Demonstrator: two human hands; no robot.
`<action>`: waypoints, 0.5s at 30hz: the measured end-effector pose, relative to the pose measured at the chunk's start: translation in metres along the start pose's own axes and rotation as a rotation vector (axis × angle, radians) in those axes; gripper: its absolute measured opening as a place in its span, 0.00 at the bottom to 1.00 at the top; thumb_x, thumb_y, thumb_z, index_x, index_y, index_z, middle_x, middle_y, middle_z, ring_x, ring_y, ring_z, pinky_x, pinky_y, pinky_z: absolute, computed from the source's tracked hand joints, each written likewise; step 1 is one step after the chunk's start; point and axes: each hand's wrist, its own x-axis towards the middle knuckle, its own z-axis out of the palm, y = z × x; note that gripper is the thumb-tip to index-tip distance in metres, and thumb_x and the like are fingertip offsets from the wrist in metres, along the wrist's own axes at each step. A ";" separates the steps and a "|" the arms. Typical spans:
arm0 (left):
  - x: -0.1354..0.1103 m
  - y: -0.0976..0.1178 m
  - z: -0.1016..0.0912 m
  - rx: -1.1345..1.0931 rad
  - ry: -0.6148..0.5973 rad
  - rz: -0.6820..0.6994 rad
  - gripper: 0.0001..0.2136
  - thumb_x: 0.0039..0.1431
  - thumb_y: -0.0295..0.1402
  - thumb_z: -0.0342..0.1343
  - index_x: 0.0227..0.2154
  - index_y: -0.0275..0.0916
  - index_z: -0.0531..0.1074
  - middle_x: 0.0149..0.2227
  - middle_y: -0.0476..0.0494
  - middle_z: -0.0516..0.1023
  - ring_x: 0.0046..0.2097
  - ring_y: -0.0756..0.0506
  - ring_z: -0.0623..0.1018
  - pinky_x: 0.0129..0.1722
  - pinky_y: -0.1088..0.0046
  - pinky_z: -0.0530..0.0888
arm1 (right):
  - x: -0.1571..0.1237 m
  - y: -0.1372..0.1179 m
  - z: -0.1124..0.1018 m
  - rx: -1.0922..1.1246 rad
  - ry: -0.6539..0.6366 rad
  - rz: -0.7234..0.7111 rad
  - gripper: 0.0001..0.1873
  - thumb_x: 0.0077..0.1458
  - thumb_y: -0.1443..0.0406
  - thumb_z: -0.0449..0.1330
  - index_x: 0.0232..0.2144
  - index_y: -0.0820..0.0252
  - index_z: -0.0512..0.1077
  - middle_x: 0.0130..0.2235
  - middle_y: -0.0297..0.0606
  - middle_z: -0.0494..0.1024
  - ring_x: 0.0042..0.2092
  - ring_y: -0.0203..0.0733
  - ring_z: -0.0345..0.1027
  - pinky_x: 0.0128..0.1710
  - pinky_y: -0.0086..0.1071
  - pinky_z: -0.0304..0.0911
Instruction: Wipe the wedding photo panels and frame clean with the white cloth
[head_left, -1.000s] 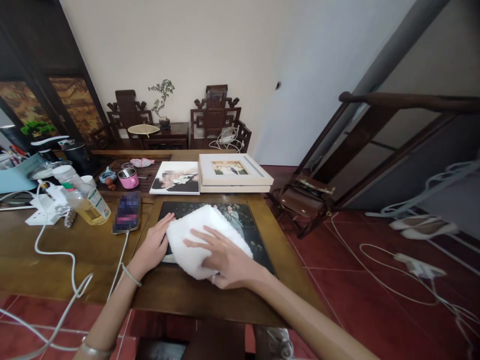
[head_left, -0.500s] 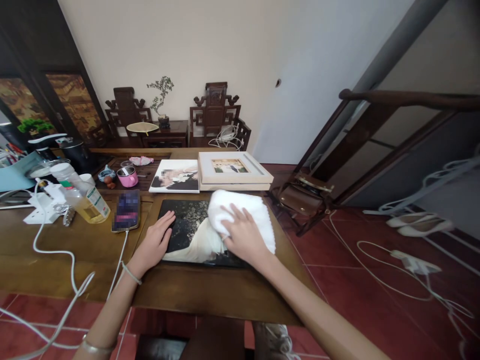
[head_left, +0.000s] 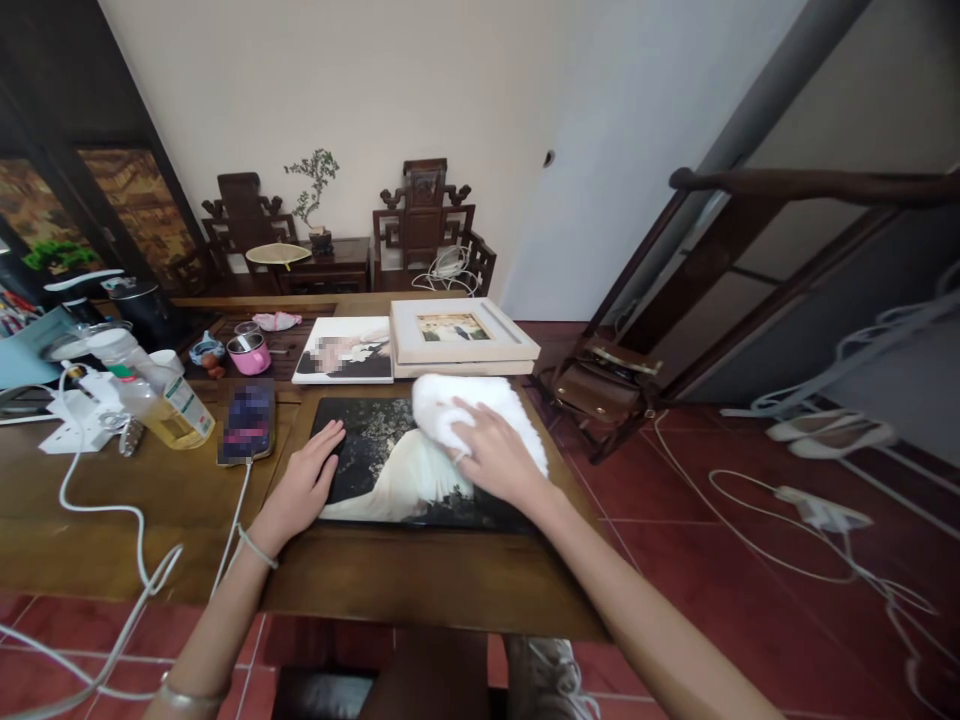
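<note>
A dark glossy photo panel (head_left: 375, 450) with a pale dress pictured on it lies flat near the table's front edge. My left hand (head_left: 309, 478) rests on its left edge, fingers stretched out and holding nothing. On the panel's upper right, my right hand (head_left: 495, 455) presses a folded white towel (head_left: 510, 395) against the surface, its fingers curved over the cloth. The towel hides that corner of the panel.
Behind the panel lie a white photo board (head_left: 341, 372) and stacked frames (head_left: 466, 358). To the left are a phone (head_left: 247, 425) on a cable, a bottle of yellow liquid (head_left: 180, 415), a pink cup (head_left: 249, 352) and a power strip (head_left: 79, 420). A wooden chair (head_left: 780, 190) stands right.
My right hand and the towel have shifted slightly right on the panel, uncovering more of the pictured dress. The left hand stays on the left edge. The whole view has shifted a little.
</note>
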 end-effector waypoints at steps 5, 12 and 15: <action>0.000 0.000 0.000 0.008 0.004 0.004 0.20 0.65 0.34 0.39 0.56 0.34 0.63 0.61 0.37 0.62 0.63 0.44 0.59 0.62 0.58 0.57 | -0.002 0.001 0.001 -0.106 0.005 0.112 0.13 0.52 0.69 0.54 0.39 0.65 0.74 0.57 0.53 0.66 0.62 0.56 0.51 0.59 0.51 0.48; 0.000 0.001 0.000 0.018 -0.013 -0.001 0.20 0.65 0.33 0.39 0.56 0.35 0.63 0.61 0.38 0.61 0.63 0.43 0.59 0.62 0.57 0.57 | -0.013 -0.043 0.005 0.154 -0.138 -0.438 0.16 0.40 0.68 0.56 0.34 0.56 0.75 0.62 0.37 0.59 0.65 0.53 0.41 0.63 0.51 0.35; 0.000 0.001 -0.001 0.017 -0.030 0.007 0.20 0.65 0.33 0.39 0.56 0.35 0.63 0.61 0.38 0.61 0.63 0.44 0.59 0.62 0.57 0.57 | -0.014 -0.050 0.006 0.231 -0.146 -0.591 0.18 0.38 0.67 0.55 0.35 0.54 0.75 0.63 0.32 0.59 0.65 0.50 0.40 0.63 0.48 0.33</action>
